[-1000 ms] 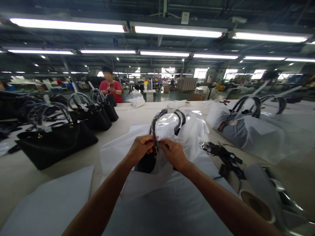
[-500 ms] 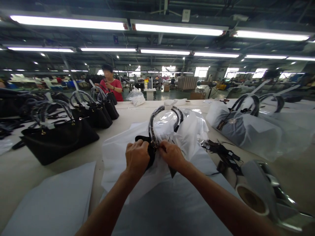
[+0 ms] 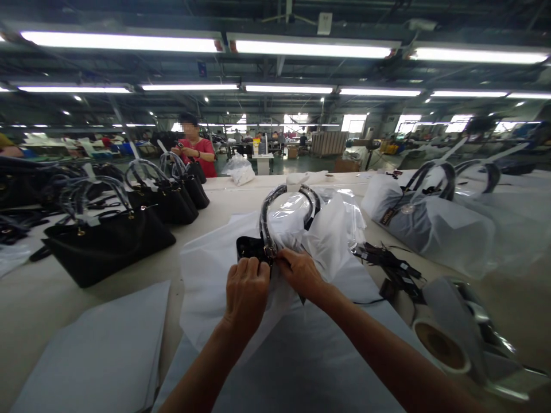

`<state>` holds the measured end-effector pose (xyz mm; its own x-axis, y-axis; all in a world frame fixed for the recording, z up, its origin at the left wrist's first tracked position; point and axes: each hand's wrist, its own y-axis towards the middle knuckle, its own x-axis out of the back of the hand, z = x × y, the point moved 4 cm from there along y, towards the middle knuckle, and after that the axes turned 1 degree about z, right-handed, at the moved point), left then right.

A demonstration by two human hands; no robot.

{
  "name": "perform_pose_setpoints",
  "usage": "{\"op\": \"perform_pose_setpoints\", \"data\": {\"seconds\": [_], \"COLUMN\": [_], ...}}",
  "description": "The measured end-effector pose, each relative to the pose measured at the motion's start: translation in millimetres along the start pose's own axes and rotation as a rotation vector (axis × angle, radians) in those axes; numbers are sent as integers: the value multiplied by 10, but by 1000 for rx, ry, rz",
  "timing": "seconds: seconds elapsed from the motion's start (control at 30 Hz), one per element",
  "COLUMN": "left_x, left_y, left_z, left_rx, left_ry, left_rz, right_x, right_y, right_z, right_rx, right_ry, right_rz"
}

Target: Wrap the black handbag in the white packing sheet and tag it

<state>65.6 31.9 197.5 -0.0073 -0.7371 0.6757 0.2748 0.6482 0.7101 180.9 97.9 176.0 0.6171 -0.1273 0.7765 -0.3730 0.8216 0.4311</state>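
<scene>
A black handbag [image 3: 248, 246] stands in front of me, largely covered by thin white wrapping [image 3: 206, 275]. Its arched handles [image 3: 267, 217] are sleeved in clear plastic and joined by white material at the top. My left hand [image 3: 247, 291] is closed over the bag's near upper edge, its knuckles toward the handles, its fingertips hidden. Beside the metal fitting [image 3: 270, 252] at a handle's base, my right hand [image 3: 303, 276] pinches the bag's edge, thumb and forefinger together. Exactly what lies between those fingers is hidden.
Black handbags [image 3: 112, 244] stand at left, and wrapped bags [image 3: 404, 209] at right. White sheets [image 3: 99, 350] lie front left. Black tags [image 3: 394, 267] and a tape roll [image 3: 441, 344] lie at right. A person in red [image 3: 200, 150] stands across the table.
My left hand has shifted right and down, uncovering more of the bag's black corner. My right hand stays almost in place. The person across has changed hand position.
</scene>
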Motion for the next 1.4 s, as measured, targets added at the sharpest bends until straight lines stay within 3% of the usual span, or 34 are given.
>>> {"op": "perform_pose_setpoints", "data": {"seconds": [0.1,0.23,0.37,0.57,0.67,0.83,1.0,1.23,1.4], "left_x": [-104,-225,-273,-307,-347,-346,-390,-408,-387], "left_y": [-106,-141,-109,-135,-142,-125,-152,-183,-215], "left_z": [-30,7,44,124,135,92,54,72,108], "left_rx": [17,39,79,257,297,264,264,313,377], "left_ry": [-127,-578,-976,-1281,-1294,-1124,-1075,-1059,-1120], "left_rz": [-1,-14,110,251,314,255,319,375,376], "right_x": [28,85,75,29,13,24,-10,-197,-167], "right_y": [-4,-42,-95,-129,-131,-196,-409,-653,-645], "right_z": [2,-50,-160,-259,-271,-233,-199,-39,-78], "right_rx": [29,47,-59,-247,-299,-368,-544,-619,-693], "right_ry": [36,306,603,802,869,1005,1142,1315,1403], "right_rz": [-1,36,122,233,260,259,239,472,316]}}
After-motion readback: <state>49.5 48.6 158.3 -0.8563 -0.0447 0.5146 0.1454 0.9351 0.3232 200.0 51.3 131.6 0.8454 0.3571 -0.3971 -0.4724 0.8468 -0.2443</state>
